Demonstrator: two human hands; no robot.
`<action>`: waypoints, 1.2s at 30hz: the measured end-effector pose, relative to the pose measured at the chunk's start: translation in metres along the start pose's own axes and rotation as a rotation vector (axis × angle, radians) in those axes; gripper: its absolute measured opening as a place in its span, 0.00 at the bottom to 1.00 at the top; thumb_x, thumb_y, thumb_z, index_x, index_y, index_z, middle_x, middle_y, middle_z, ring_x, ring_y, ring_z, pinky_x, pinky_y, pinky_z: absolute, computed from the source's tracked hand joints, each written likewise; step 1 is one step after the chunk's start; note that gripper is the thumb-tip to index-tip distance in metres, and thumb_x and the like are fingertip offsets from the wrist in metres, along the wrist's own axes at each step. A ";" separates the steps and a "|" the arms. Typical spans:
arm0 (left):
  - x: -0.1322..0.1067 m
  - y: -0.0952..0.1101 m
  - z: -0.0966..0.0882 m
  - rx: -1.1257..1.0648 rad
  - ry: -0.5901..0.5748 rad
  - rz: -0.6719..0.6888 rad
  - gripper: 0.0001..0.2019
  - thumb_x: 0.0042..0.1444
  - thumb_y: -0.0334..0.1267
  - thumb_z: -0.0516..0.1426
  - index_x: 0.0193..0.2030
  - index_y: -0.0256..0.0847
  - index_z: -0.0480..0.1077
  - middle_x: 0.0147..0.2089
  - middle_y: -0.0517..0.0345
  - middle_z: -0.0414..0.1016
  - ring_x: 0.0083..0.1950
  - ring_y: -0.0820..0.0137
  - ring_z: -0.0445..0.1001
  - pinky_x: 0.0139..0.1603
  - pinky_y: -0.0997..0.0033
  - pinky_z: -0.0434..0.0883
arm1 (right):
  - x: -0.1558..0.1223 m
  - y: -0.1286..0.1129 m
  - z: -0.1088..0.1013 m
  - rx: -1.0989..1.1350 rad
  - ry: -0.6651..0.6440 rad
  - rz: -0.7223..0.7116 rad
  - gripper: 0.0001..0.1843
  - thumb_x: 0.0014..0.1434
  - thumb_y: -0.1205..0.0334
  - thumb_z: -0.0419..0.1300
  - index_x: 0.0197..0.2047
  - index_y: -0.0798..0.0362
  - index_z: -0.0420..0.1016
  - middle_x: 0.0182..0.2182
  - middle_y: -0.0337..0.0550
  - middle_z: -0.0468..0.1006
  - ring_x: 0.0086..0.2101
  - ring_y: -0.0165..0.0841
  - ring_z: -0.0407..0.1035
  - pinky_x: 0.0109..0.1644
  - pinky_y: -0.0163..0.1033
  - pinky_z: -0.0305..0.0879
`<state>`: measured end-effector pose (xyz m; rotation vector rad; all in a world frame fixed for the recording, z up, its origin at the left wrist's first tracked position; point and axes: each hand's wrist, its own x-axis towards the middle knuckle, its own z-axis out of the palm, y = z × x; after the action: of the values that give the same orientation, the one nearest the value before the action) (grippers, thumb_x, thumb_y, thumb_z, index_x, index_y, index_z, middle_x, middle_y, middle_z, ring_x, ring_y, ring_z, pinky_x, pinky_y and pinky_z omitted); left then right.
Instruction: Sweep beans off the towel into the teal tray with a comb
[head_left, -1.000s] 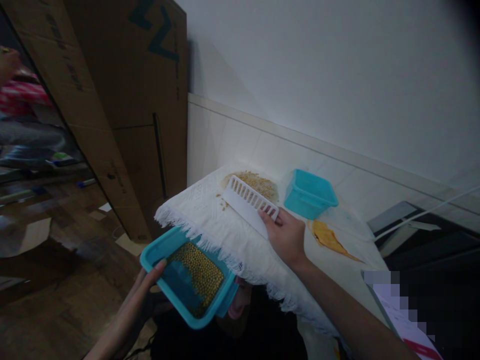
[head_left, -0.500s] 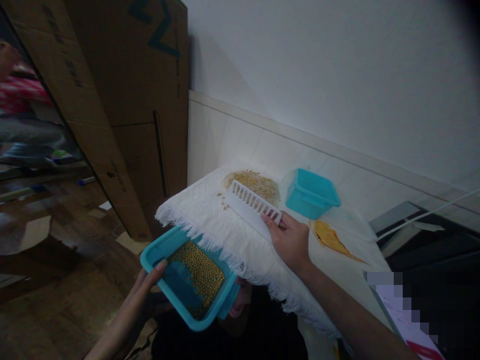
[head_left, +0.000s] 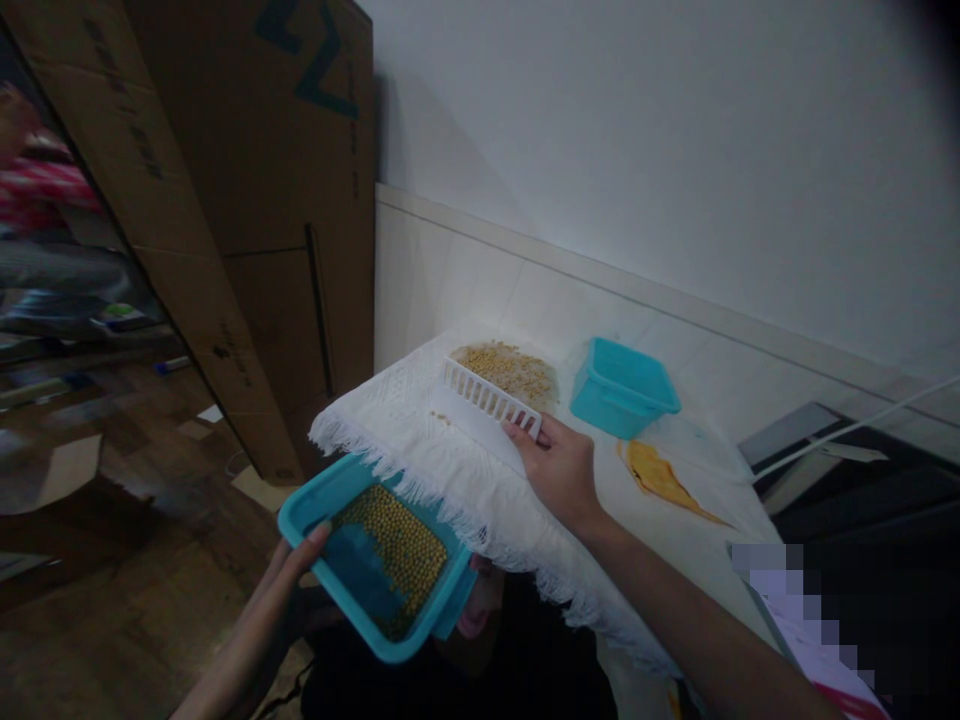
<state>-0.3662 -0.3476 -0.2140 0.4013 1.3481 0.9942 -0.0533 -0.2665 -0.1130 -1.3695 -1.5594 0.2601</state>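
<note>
My left hand (head_left: 294, 562) grips the near-left rim of a blue plastic tub (head_left: 337, 598) below the table's front edge, thumb over the rim. Yellow-green soybeans (head_left: 409, 550) cover part of its bottom. In my right hand (head_left: 562, 472) is a white plastic scoop-like piece with a slotted side (head_left: 487, 425), held low over the white fringed cloth (head_left: 390, 400). Just behind it lies a pile of yellowish beans or grains (head_left: 517, 368), with a few loose bits near its left end. Whether the white piece touches the cloth, I cannot tell.
A second blue tub (head_left: 626, 385) stands at the back right against the wall, beside a flat orange-yellow wrapper-like item (head_left: 667, 478). A tall cardboard box (head_left: 300, 180) rises at the left. Dark flat items (head_left: 832, 500) lie to the right.
My right hand has moved a little left with the white slotted piece, which now sits nearer the pile's left side. My left hand and the tub stay almost in place.
</note>
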 end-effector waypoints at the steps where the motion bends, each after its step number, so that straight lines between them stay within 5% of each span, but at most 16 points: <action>1: -0.002 0.002 0.001 0.008 -0.003 0.002 0.52 0.49 0.67 0.73 0.78 0.62 0.61 0.71 0.42 0.78 0.50 0.44 0.90 0.47 0.44 0.88 | 0.001 -0.002 0.001 0.002 -0.001 0.002 0.13 0.65 0.52 0.66 0.35 0.52 0.85 0.32 0.48 0.90 0.32 0.43 0.85 0.37 0.41 0.80; 18: -0.001 0.012 0.001 0.066 0.073 0.046 0.52 0.43 0.71 0.72 0.74 0.59 0.65 0.70 0.39 0.79 0.50 0.39 0.89 0.47 0.39 0.86 | -0.011 -0.011 0.018 0.043 -0.034 -0.042 0.11 0.65 0.55 0.66 0.39 0.52 0.88 0.32 0.48 0.90 0.32 0.43 0.86 0.41 0.43 0.82; 26: -0.003 0.019 0.001 0.042 0.039 0.069 0.52 0.45 0.71 0.72 0.75 0.59 0.64 0.69 0.40 0.78 0.43 0.48 0.90 0.50 0.45 0.87 | -0.023 -0.033 0.015 0.047 -0.083 -0.177 0.11 0.66 0.60 0.65 0.40 0.52 0.90 0.28 0.44 0.89 0.26 0.38 0.83 0.32 0.36 0.77; 33: -0.001 0.023 -0.004 0.037 -0.021 0.031 0.46 0.54 0.65 0.71 0.76 0.58 0.62 0.75 0.38 0.73 0.43 0.52 0.90 0.47 0.50 0.88 | -0.048 -0.050 -0.003 0.070 -0.178 -0.203 0.09 0.66 0.60 0.67 0.40 0.52 0.90 0.24 0.40 0.86 0.20 0.33 0.77 0.24 0.32 0.71; 36: 0.001 0.024 -0.006 0.035 -0.033 0.013 0.43 0.58 0.63 0.70 0.76 0.56 0.62 0.72 0.37 0.76 0.42 0.52 0.90 0.43 0.51 0.88 | -0.032 -0.040 0.001 0.081 -0.080 -0.110 0.10 0.67 0.57 0.67 0.40 0.53 0.89 0.28 0.43 0.88 0.25 0.36 0.81 0.29 0.35 0.76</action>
<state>-0.3805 -0.3351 -0.1981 0.4514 1.3360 0.9715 -0.0833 -0.3065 -0.1019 -1.2192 -1.6666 0.3102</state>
